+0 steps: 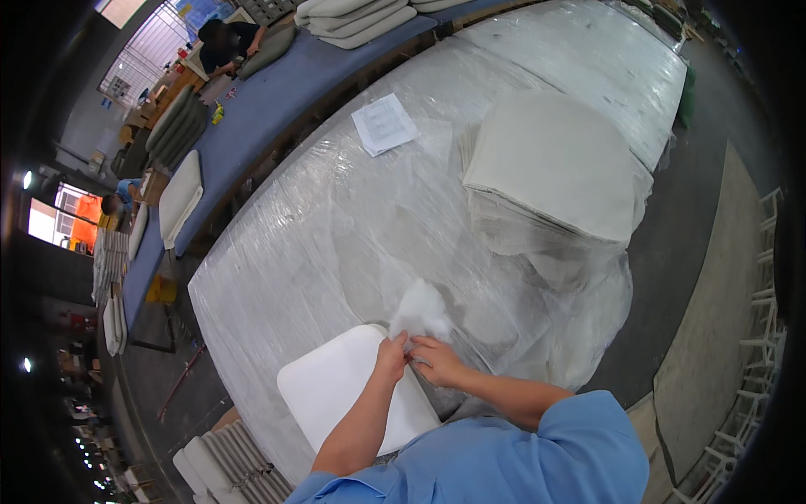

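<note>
A tuft of white fluffy wadding [420, 309] sits between my hands over the plastic-wrapped surface. My left hand [389, 358] is closed on its lower left edge. Beside it, my right hand [437, 361] has bent fingers gripping the lower right side, close to the left fingertips. Under my left forearm lies a white rounded-corner seat pad [332, 382], partly covered by that arm. The exact fingertip contact is hard to make out.
A tall stack of off-white sheets [550, 164] stands at the right on the plastic-wrapped surface [277, 252]. Printed paper [384, 124] lies farther back. Grey cushions [222, 462] are stacked at lower left. Across the blue table [277, 80], a person [227, 49] handles a cushion.
</note>
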`<control>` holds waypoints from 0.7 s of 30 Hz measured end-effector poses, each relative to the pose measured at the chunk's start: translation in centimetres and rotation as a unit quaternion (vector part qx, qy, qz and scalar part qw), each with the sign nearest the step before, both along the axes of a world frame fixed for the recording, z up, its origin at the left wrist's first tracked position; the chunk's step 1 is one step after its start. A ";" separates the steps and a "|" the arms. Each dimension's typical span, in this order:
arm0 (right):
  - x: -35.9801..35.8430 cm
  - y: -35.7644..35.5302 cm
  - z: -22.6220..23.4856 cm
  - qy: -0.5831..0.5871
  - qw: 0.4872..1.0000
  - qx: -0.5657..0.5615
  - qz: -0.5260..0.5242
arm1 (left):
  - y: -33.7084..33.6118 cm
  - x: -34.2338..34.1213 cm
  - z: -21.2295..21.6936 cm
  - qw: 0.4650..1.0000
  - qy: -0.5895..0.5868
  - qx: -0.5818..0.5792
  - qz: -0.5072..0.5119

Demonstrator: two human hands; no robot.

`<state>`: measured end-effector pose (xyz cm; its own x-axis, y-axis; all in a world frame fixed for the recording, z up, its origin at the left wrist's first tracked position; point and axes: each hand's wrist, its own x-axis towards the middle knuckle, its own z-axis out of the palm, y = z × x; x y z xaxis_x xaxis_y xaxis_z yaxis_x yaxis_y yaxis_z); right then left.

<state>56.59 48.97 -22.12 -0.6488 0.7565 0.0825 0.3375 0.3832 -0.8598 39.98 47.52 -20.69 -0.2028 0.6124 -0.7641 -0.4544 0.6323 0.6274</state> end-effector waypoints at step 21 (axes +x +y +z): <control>-0.6 3.5 1.6 0.264 0.610 -0.747 -0.035 | -8.5 -4.1 8.9 0.872 0.446 0.185 -0.072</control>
<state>55.98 52.44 -20.56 -0.7917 0.2675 -0.5492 -0.1660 -0.9594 -0.2281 35.85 39.04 -11.82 -0.5161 0.8523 -0.0855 0.3879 0.3215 0.8638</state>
